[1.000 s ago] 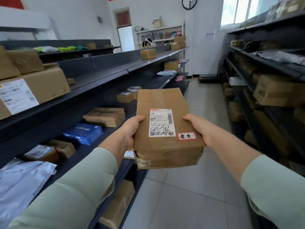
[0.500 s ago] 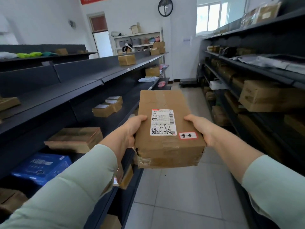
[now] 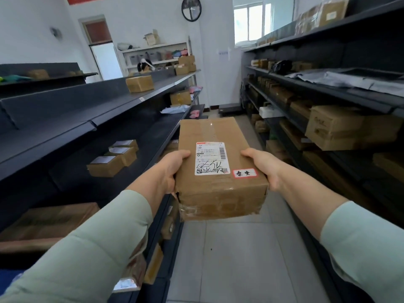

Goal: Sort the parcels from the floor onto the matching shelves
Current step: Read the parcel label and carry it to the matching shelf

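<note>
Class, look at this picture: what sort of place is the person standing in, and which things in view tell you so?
Most likely a parcel pick-up or sorting depot. Long dark shelves line both sides of a tiled aisle, stocked with taped cardboard boxes, and both hands hold a parcel bearing a barcoded shipping label.

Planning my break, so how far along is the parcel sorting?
Done: many boxes already sit on the left shelves and right shelves. In hand: one labelled parcel, held between the left hand and right hand in the aisle, not yet shelved. Left: no floor parcels show here, so I cannot tell.
</note>
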